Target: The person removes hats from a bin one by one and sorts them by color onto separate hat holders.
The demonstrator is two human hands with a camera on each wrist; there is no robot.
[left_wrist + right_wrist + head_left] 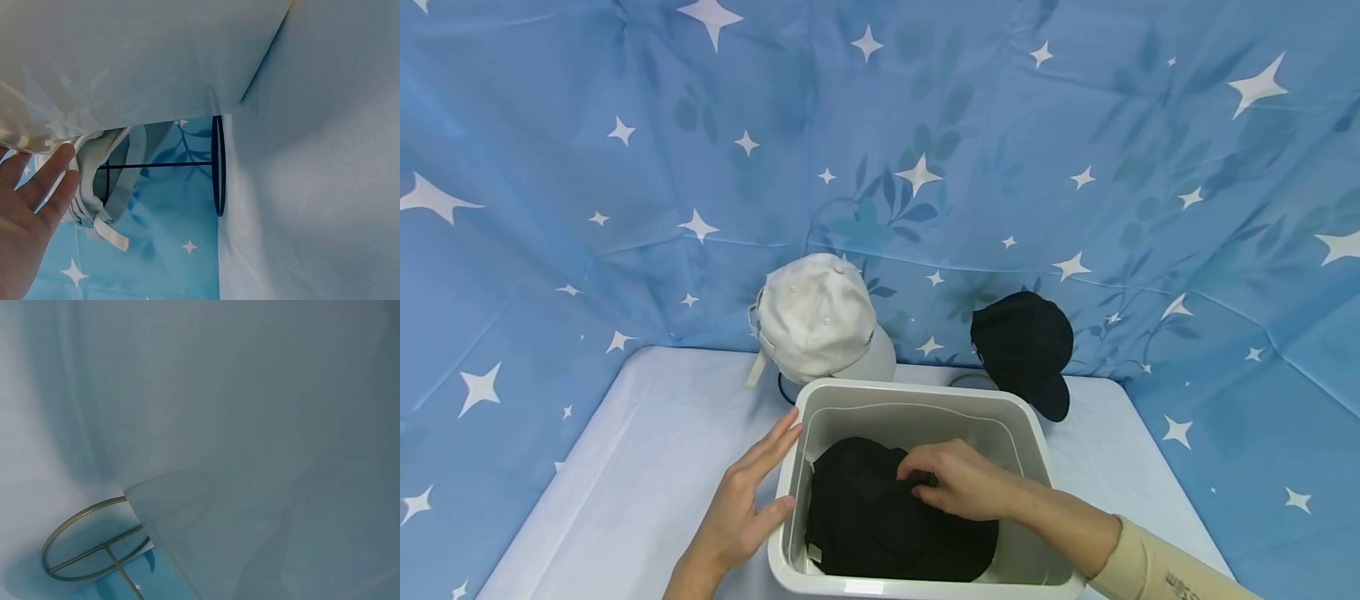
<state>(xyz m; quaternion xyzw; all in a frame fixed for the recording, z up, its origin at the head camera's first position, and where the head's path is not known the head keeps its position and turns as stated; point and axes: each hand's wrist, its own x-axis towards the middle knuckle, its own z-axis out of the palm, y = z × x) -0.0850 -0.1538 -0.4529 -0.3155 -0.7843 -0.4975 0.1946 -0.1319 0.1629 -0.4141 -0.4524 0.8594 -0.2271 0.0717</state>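
Note:
A white plastic bin stands on the table, with black caps or black cap fabric lying inside; how many pieces cannot be made out. My left hand rests its straight, spread fingers against the bin's left rim, and the same hand shows at the left edge of the left wrist view. Down inside the bin, my right hand has curled fingers and thumb pinching the upper part of the black fabric. In the right wrist view the bin's wall hides this hand.
Behind the bin a white cap hangs on a stand with a black ring base. A black cap sits back right, above a brass-coloured ring base. White cloth covers the table; a starry blue curtain encloses it.

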